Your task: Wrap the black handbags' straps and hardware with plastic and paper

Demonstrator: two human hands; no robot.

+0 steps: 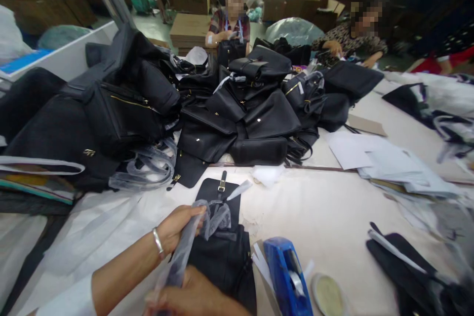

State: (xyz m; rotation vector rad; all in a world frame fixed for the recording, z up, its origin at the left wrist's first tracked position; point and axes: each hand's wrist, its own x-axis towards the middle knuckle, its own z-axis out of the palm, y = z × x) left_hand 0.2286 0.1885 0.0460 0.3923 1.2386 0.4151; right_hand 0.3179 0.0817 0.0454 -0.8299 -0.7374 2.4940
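Note:
A bag strap in clear plastic film [182,256] runs between my two hands, drawn out toward me. My left hand [179,228], with a silver bangle at the wrist, is closed on the strap's upper stretch, thumb on top. Lower down, at the bottom edge, my right hand [194,294] is closed round the same strap, a little blurred. Beneath them lies a black backpack [218,256], its flap [207,190] opened away from me with a gold buckle [221,185]. More film-wrapped strap loops [222,217] rest on it.
A blue tape dispenser [283,269] and a tape roll [328,294] stand right of the backpack. Black bags [259,113] are heaped across the table. White paper sheets [392,158] lie right; another black bag [403,261] lies front right. Two people [231,24] work opposite.

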